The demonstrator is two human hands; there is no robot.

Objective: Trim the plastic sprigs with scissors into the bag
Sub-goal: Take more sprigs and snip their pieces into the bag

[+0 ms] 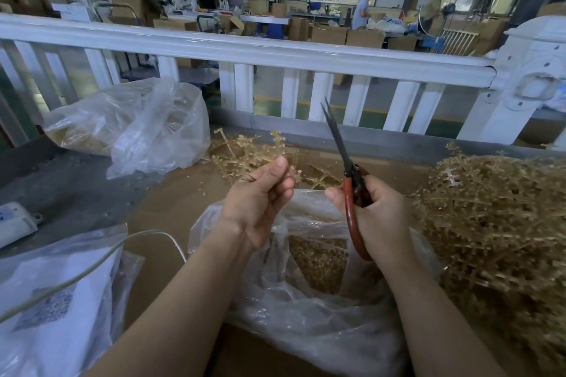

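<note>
My left hand pinches a small tan plastic sprig between thumb and fingers, above the open clear bag. My right hand grips red-handled scissors; their dark blades are closed together and point up and away, to the right of the sprig. The bag lies on the brown table in front of me and holds a heap of trimmed tan pieces. A large pile of untrimmed sprigs fills the table's right side.
More sprigs lie behind my hands. A filled clear bag sits at the back left, another bag with a white label at the near left under a grey cable. A white railing borders the table's far side.
</note>
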